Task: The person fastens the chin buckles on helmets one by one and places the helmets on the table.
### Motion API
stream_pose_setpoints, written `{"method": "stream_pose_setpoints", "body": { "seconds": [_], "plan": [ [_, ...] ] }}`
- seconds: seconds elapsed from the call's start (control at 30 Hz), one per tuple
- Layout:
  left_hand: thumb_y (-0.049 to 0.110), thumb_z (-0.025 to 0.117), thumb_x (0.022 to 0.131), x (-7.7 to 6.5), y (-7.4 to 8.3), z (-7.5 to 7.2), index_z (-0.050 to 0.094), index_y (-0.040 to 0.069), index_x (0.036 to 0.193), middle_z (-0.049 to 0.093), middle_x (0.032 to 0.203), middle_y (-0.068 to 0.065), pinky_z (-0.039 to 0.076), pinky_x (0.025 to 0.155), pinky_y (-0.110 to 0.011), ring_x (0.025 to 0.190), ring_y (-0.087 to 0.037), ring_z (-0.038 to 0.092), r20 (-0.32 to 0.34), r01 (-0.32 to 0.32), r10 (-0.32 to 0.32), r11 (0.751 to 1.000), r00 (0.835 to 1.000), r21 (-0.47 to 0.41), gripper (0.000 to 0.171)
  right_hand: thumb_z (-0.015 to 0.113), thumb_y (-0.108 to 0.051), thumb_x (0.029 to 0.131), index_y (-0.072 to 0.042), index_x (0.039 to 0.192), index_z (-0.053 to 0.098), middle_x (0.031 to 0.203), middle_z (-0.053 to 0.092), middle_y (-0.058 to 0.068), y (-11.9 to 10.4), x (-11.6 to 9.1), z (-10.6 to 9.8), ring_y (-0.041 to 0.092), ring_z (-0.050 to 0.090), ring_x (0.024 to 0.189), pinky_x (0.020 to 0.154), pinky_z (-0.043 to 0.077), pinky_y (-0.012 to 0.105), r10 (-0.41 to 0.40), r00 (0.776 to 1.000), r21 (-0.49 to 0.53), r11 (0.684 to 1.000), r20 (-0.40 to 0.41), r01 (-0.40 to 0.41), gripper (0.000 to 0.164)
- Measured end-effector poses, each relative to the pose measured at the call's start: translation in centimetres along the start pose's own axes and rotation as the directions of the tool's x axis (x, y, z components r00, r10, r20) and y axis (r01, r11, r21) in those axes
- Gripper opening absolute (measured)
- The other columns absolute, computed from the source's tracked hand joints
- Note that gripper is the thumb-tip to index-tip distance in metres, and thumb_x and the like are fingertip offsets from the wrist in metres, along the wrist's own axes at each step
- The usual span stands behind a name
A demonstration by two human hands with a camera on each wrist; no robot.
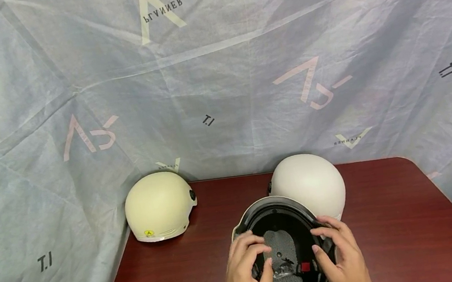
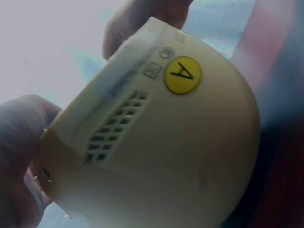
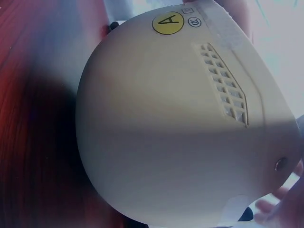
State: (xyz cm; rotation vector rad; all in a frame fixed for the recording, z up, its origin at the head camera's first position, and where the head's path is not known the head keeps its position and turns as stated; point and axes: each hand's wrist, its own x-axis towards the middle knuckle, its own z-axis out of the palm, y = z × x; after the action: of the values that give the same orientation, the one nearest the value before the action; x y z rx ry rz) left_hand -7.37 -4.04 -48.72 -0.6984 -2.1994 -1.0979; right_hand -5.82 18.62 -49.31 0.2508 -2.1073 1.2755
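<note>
while the upturned helmet (image 1: 283,239) sits before the white helmet (image 1: 308,185), the left hand (image 1: 246,271) and right hand (image 1: 343,255) flank its rim, fingers bent apart, whether gripping i cannot tell; the table (image 1: 397,218) stretches rightward to its edge.

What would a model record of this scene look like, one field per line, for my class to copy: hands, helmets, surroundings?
Left hand: at the left of the pale helmet, fingers curved; grip unclear
Right hand: at its right; grip unclear
Pale helmet: opening toward the head camera; black lining, red piece inside
Cream helmet: dome up, farther back at left; yellow label
White helmet: dome up, behind the pale one, partly hidden
Table: reddish-brown
Backdrop: greyish printed cloth
</note>
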Motion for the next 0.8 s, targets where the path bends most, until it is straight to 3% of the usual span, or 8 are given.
{"method": "stream_pose_setpoints", "body": {
  "seconds": [0.1,0.2,0.27,0.33,0.43,0.6,0.7,0.8],
  "plan": [
    [0.012,0.083,0.077,-0.5,-0.2,0.2,0.07,0.025,0.122,0.06,0.143,-0.008,0.036,0.121,-0.047,0.146,-0.039,0.045,-0.033,0.023,-0.021,0.997,0.999,0.072,0.048,0.077,0.011,0.081,-0.006,0.13,0.069,0.151,0.05,0.02,-0.2,-0.1,-0.1,-0.005,0.038,0.14,0.108,0.025,0.004,0.126,0.992,-0.067,0.99,0.027,-0.124,0.052],
    [0.018,0.083,0.078,-0.8,-0.1,0.3,0.064,0.027,0.138,0.051,0.156,-0.016,0.03,0.122,-0.06,0.154,-0.045,0.034,0.007,0.107,-0.108,0.989,0.994,0.1,0.063,0.077,0.002,0.087,-0.012,0.145,0.06,0.161,0.041,0.016,-0.5,-0.1,-0.1,-0.002,0.031,0.147,0.108,0.02,0.002,0.27,0.959,-0.104,0.96,0.091,-0.26,0.062],
    [0.022,0.083,0.08,-1.0,0.0,0.2,0.061,0.028,0.145,0.049,0.16,-0.017,0.032,0.118,-0.07,0.157,-0.047,0.031,0.067,0.162,-0.171,0.979,0.983,0.121,0.069,0.076,-0.004,0.091,-0.015,0.152,0.054,0.166,0.036,0.015,-0.6,0.1,-0.3,0.011,0.029,0.152,0.12,0.026,0.019,0.327,0.931,-0.124,0.943,0.165,-0.309,0.066],
    [0.027,0.082,0.083,-1.0,0.0,0.1,0.059,0.029,0.149,0.049,0.162,-0.014,0.035,0.112,-0.076,0.159,-0.046,0.03,0.137,0.19,-0.213,0.968,0.967,0.165,0.07,0.076,-0.012,0.094,-0.018,0.155,0.052,0.17,0.032,0.015,-0.5,0.3,-0.4,0.028,0.029,0.156,0.123,0.032,0.045,0.356,0.903,-0.158,0.932,0.242,-0.325,0.065],
    [0.034,0.081,0.086,-1.0,0.0,-0.1,0.061,0.028,0.148,0.053,0.16,-0.01,0.036,0.115,-0.073,0.16,-0.044,0.03,0.208,0.179,-0.227,0.958,0.952,0.225,0.065,0.075,-0.021,0.097,-0.017,0.152,0.056,0.172,0.029,0.017,-0.3,0.6,-0.6,0.048,0.027,0.155,0.106,0.036,0.075,0.347,0.879,-0.208,0.934,0.326,-0.292,0.059],
    [0.037,0.081,0.086,-1.0,-0.1,-0.1,0.065,0.027,0.143,0.055,0.159,-0.007,0.037,0.116,-0.071,0.16,-0.041,0.03,0.217,0.173,-0.227,0.955,0.95,0.242,0.061,0.075,-0.024,0.097,-0.017,0.15,0.058,0.174,0.027,0.016,-0.3,0.7,-0.8,0.051,0.026,0.156,0.105,0.037,0.076,0.347,0.87,-0.215,0.934,0.351,-0.286,0.056],
    [0.032,0.082,0.084,-1.2,0.0,0.0,0.061,0.032,0.147,0.045,0.167,-0.007,0.04,0.114,-0.071,0.162,-0.04,0.026,0.178,0.235,-0.268,0.954,0.947,0.188,0.066,0.074,-0.02,0.097,-0.017,0.155,0.052,0.176,0.017,0.018,-0.3,0.6,-0.8,0.053,0.024,0.156,0.106,0.036,0.077,0.388,0.859,-0.178,0.921,0.335,-0.346,0.063],
    [0.024,0.084,0.083,-1.4,0.3,0.1,0.05,0.035,0.156,0.027,0.176,-0.006,0.04,0.114,-0.072,0.163,-0.039,0.02,0.113,0.359,-0.367,0.93,0.923,0.081,0.081,0.073,-0.021,0.098,-0.018,0.161,0.043,0.177,0.007,0.02,-0.2,0.6,-0.8,0.054,0.021,0.157,0.107,0.033,0.078,0.45,0.832,-0.168,0.893,0.326,-0.417,0.07]
  ]
}}
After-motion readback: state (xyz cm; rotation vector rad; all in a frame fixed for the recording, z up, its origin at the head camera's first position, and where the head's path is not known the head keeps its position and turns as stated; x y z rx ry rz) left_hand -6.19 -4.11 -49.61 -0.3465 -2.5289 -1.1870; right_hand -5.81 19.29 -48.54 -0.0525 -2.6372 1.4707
